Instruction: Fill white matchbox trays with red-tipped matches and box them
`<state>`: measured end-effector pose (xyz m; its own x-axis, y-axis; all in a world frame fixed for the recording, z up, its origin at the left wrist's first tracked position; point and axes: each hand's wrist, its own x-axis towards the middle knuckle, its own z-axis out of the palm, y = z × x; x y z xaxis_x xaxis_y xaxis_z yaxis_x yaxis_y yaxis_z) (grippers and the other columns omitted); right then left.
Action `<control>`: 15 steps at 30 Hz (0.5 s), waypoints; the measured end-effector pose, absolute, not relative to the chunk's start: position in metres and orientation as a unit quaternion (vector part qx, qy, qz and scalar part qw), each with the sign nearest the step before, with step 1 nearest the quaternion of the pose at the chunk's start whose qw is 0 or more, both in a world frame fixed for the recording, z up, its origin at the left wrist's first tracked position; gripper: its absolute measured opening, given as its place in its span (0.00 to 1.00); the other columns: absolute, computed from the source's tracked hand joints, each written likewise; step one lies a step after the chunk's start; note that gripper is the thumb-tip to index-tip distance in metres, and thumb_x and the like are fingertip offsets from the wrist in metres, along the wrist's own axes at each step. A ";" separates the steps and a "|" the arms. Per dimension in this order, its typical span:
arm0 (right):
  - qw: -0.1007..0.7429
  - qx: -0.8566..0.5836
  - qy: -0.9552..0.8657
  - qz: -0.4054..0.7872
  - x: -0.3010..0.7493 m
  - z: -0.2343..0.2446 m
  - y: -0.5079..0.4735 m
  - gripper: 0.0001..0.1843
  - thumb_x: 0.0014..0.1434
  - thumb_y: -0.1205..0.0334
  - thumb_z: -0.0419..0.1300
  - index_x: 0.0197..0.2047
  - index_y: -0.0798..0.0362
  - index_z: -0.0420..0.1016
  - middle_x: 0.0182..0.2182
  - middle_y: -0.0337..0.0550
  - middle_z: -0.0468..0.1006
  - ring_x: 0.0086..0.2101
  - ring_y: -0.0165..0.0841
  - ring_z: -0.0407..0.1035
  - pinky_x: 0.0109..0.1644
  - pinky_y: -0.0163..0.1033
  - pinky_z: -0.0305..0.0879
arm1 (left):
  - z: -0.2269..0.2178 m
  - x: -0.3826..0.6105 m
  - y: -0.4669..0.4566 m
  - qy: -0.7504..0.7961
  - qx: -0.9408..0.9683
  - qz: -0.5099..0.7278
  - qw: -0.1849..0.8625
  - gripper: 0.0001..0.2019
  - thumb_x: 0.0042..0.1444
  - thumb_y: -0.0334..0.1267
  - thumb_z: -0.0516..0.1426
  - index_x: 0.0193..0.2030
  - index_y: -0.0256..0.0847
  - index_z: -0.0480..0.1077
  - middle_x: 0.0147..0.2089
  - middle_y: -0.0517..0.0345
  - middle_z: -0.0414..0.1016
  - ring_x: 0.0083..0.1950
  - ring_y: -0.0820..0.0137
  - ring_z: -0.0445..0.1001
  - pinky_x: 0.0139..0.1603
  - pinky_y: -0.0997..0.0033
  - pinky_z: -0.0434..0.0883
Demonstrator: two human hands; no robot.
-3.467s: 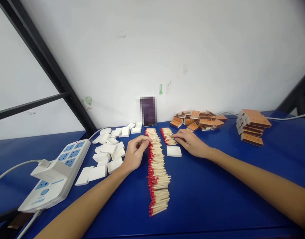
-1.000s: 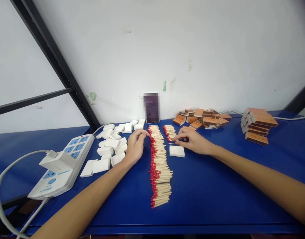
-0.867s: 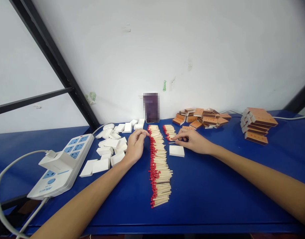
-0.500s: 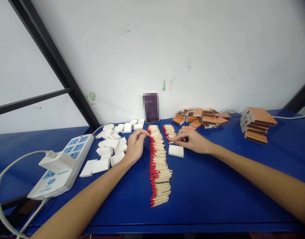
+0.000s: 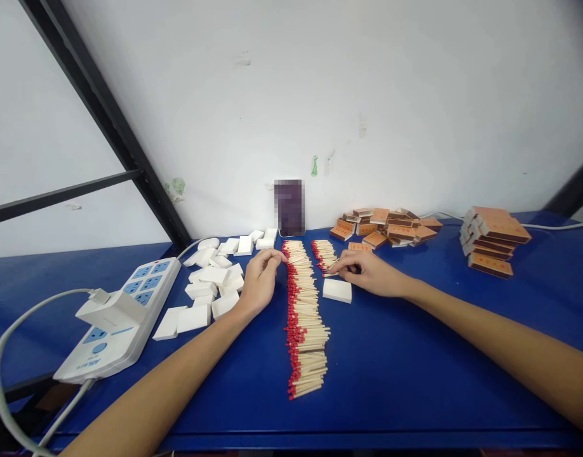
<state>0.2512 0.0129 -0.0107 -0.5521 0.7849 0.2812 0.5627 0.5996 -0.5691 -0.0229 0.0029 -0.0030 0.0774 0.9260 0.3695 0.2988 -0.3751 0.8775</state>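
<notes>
A long row of red-headed matches [image 5: 303, 311] lies on the blue table, the heads pointing left. At the row's upper left edge, the fingertips of my left hand [image 5: 260, 279] touch or nearly touch the heads. Its fingers are bent together, and what they hold, if anything, is hidden. My right hand [image 5: 365, 271] pinches a match at the lower end of a shorter row of matches [image 5: 324, 252]. The match's red head shows left of the fingertips. Just below that hand sits a white inner matchbox tray [image 5: 337, 291].
Several white trays [image 5: 201, 311] lie scattered on the left, beside a white power strip [image 5: 124, 317] with a plug and cables. Orange matchbox sleeves [image 5: 401, 225] are heaped at the back right; more boxes [image 5: 494, 241] are stacked farther right. A phone-like dark panel [image 5: 290, 208] leans against the wall.
Both hands stay in nearly the same places. The fingers of my right hand have shifted slightly, and the match head beside them shows more clearly. The view has moved down very slightly.
</notes>
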 end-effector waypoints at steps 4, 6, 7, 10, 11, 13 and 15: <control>0.264 -0.397 -0.851 0.222 0.250 -0.007 0.010 0.15 0.64 0.56 0.58 0.43 0.51 0.84 0.31 0.43 0.72 0.28 0.30 0.60 0.32 0.37 0.57 | -0.002 -0.023 0.002 0.466 0.664 0.496 0.311 0.12 0.59 0.41 0.51 0.33 0.39 0.73 0.23 0.63 0.60 0.27 0.71 0.62 0.31 0.71 0.59; 0.264 -0.396 -0.848 0.232 0.249 -0.005 0.008 0.15 0.63 0.52 0.59 0.41 0.51 0.85 0.31 0.43 0.73 0.28 0.31 0.60 0.31 0.38 0.57 | -0.002 -0.023 0.002 0.465 0.666 0.494 0.309 0.12 0.59 0.41 0.51 0.33 0.39 0.73 0.24 0.63 0.60 0.27 0.71 0.62 0.31 0.70 0.59; 0.265 -0.396 -0.847 0.237 0.249 -0.004 0.007 0.16 0.63 0.50 0.60 0.41 0.51 0.85 0.31 0.43 0.73 0.28 0.31 0.60 0.31 0.38 0.57 | -0.001 -0.023 0.002 0.466 0.667 0.492 0.309 0.12 0.59 0.41 0.51 0.33 0.39 0.73 0.24 0.63 0.60 0.27 0.71 0.62 0.31 0.70 0.59; 0.275 -0.394 -0.841 0.248 0.249 -0.003 0.006 0.18 0.62 0.47 0.60 0.41 0.51 0.85 0.30 0.43 0.72 0.28 0.31 0.60 0.31 0.38 0.56 | -0.001 -0.023 0.001 0.466 0.667 0.492 0.308 0.12 0.59 0.42 0.51 0.33 0.39 0.73 0.24 0.63 0.60 0.27 0.71 0.62 0.31 0.70 0.59; 0.277 -0.393 -0.840 0.250 0.250 -0.002 0.005 0.18 0.62 0.46 0.61 0.41 0.51 0.85 0.30 0.42 0.72 0.28 0.31 0.60 0.32 0.39 0.57 | -0.001 -0.023 0.001 0.466 0.667 0.493 0.308 0.12 0.59 0.42 0.51 0.33 0.39 0.73 0.24 0.63 0.60 0.27 0.71 0.62 0.31 0.70 0.59; 0.271 -0.388 -0.843 0.256 0.251 -0.002 0.005 0.18 0.60 0.46 0.63 0.42 0.50 0.84 0.31 0.42 0.72 0.29 0.31 0.61 0.33 0.39 0.58 | -0.001 -0.022 0.001 0.463 0.669 0.494 0.308 0.12 0.59 0.41 0.51 0.33 0.39 0.73 0.24 0.63 0.60 0.27 0.71 0.62 0.31 0.70 0.59; 0.252 -0.377 -0.848 0.273 0.252 0.000 0.004 0.17 0.57 0.46 0.65 0.40 0.51 0.85 0.33 0.43 0.73 0.32 0.33 0.64 0.35 0.39 0.60 | -0.002 -0.023 0.002 0.463 0.670 0.494 0.305 0.12 0.59 0.41 0.51 0.33 0.39 0.73 0.24 0.63 0.60 0.28 0.71 0.62 0.32 0.70 0.59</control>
